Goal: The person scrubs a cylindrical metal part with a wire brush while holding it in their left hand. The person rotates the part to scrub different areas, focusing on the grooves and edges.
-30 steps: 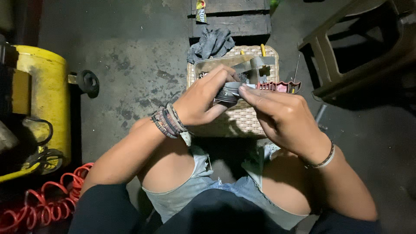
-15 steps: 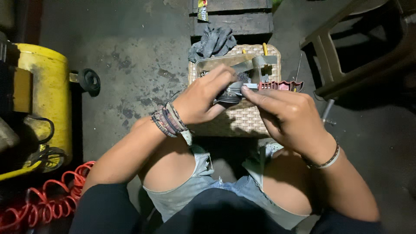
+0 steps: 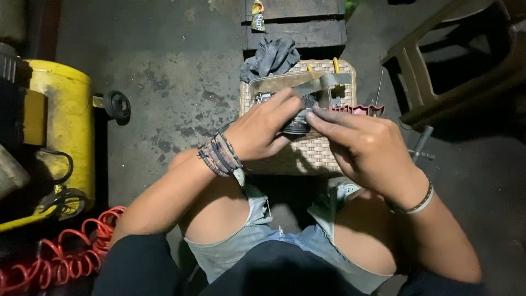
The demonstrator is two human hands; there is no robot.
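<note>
Both my hands meet over a woven wicker stool between my knees. My left hand, with several bracelets at the wrist, grips a small dark round metal part. My right hand pinches the same part from the right with its fingertips. A flat metal tray with small parts lies on the stool just beyond my fingers. Most of the part is hidden by my fingers.
A grey rag lies at the stool's far edge. A yellow compressor tank with a wheel stands at left, a coiled red hose below it. A plastic stool stands at the right. Concrete floor all round.
My hands have stayed together on the part; the fingers shifted only slightly.
</note>
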